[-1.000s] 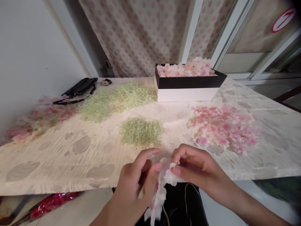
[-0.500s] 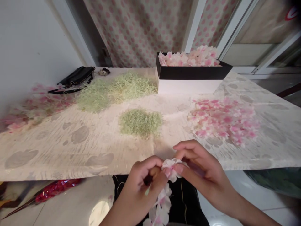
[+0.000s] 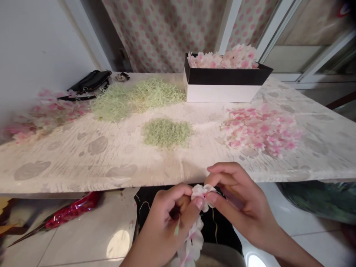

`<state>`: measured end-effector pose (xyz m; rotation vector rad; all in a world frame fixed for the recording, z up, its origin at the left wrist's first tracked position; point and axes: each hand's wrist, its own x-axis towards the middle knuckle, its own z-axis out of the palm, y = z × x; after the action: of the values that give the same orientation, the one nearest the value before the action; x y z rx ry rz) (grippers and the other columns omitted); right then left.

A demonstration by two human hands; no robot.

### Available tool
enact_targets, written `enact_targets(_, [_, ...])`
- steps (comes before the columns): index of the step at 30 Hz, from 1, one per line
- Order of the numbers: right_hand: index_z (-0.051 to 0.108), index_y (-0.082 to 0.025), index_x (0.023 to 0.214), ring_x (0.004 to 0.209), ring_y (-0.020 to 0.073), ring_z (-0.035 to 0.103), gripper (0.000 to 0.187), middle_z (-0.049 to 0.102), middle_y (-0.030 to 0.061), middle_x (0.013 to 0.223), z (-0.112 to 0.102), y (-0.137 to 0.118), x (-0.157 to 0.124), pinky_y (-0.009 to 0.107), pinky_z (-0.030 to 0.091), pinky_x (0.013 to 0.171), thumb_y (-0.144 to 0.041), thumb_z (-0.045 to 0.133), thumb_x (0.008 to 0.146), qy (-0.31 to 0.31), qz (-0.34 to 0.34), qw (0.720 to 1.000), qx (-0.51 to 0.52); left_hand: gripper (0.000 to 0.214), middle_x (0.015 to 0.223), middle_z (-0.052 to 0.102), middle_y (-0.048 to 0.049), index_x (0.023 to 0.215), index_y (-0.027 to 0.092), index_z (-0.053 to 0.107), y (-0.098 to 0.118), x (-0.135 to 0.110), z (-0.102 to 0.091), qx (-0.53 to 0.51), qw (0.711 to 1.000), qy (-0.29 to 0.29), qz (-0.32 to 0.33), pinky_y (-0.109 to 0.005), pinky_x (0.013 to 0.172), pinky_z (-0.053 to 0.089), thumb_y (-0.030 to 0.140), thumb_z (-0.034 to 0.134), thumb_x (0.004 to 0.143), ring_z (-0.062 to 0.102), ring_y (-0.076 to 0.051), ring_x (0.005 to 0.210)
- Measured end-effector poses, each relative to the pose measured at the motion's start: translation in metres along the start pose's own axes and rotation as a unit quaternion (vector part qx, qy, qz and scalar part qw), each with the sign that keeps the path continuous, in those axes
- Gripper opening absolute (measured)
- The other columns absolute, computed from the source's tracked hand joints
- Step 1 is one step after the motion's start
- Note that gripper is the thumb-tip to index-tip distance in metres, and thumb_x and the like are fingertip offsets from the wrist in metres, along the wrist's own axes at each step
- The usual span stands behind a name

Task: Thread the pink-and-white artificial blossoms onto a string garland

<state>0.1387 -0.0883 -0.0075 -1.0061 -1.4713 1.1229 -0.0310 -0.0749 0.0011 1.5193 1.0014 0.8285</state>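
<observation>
Between my two hands, just in front of the table edge, is a pale pink artificial flower (image 3: 202, 193) with a darker pink centre. My left hand (image 3: 174, 215) pinches its left side between thumb and fingers, and a small green stem tip pokes out by the thumb. From the other side, the thumb and fingers of my right hand (image 3: 236, 200) close on the petals. A string of similar blossoms (image 3: 191, 243) hangs below the left hand over my lap.
On the patterned tablecloth (image 3: 155, 168) lie green stem pieces (image 3: 167, 132), larger green heaps (image 3: 155, 94) and loose pink blossoms (image 3: 261, 129). A black-and-white box (image 3: 222, 92) of blossoms stands behind. More flowers (image 3: 44, 115) and a black bag (image 3: 91, 81) are at left.
The view has tipped down slightly, so the table sits higher in the picture. Both hands keep the same hold on the flower, with only slight finger movement.
</observation>
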Motion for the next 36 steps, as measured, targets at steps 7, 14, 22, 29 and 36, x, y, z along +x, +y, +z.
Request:
enact_targets(7, [0.042, -0.034, 0.124, 0.082, 0.0130, 0.059, 0.042, 0.057, -0.0008, 0.090, 0.010, -0.003, -0.016, 0.024, 0.048, 0.071, -0.008, 0.051, 0.091, -0.017, -0.026, 0.999, -0.027, 0.027, 0.050, 0.028, 0.0091, 0.064, 0.018, 0.048, -0.008, -0.023, 0.004, 0.004, 0.999, 0.031, 0.020, -0.019, 0.040, 0.021, 0.025, 0.053, 0.090, 0.027, -0.007, 0.044])
enact_targets(14, [0.040, -0.033, 0.125, 0.081, 0.0129, 0.060, 0.040, 0.058, -0.0018, 0.088, 0.019, 0.006, -0.021, 0.026, 0.050, 0.075, -0.011, 0.050, 0.092, -0.011, -0.029, 0.998, -0.048, 0.025, 0.051, 0.031, 0.0085, 0.067, 0.017, 0.050, -0.014, -0.027, 0.005, 0.036, 0.998, 0.047, 0.012, -0.018, 0.043, 0.024, 0.025, 0.050, 0.091, 0.029, -0.008, 0.045])
enact_targets(22, [0.061, -0.019, 0.094, 0.082, 0.0182, 0.062, 0.011, 0.063, 0.0045, 0.086, -0.026, 0.031, 0.041, 0.032, 0.050, 0.077, -0.017, 0.053, 0.088, 0.148, -0.064, 0.941, -0.297, 0.026, 0.052, 0.026, 0.0089, 0.069, 0.019, 0.050, -0.041, -0.035, -0.011, -0.001, 0.993, 0.118, 0.014, -0.018, 0.040, 0.018, 0.031, 0.052, 0.091, 0.022, -0.008, 0.045])
enact_targets(29, [0.065, -0.016, 0.082, 0.073, 0.0180, 0.062, 0.003, 0.066, 0.0028, 0.079, -0.007, 0.043, 0.098, 0.034, 0.049, 0.072, -0.014, 0.065, 0.080, 0.043, -0.028, 0.911, -0.410, 0.026, 0.052, 0.024, 0.0089, 0.067, 0.019, 0.049, -0.043, -0.035, -0.013, 0.013, 0.994, 0.111, 0.020, -0.019, 0.041, 0.018, 0.031, 0.052, 0.091, 0.021, -0.008, 0.045])
enact_targets(36, [0.060, -0.014, 0.090, 0.076, 0.0166, 0.060, 0.007, 0.062, 0.0027, 0.085, 0.000, 0.050, 0.092, 0.033, 0.049, 0.070, -0.020, 0.056, 0.090, 0.089, -0.049, 0.892, -0.440, 0.027, 0.052, 0.025, 0.0085, 0.066, 0.019, 0.048, -0.041, -0.034, -0.014, 0.026, 0.993, 0.112, 0.021, -0.020, 0.042, 0.019, 0.031, 0.051, 0.091, 0.022, -0.009, 0.046])
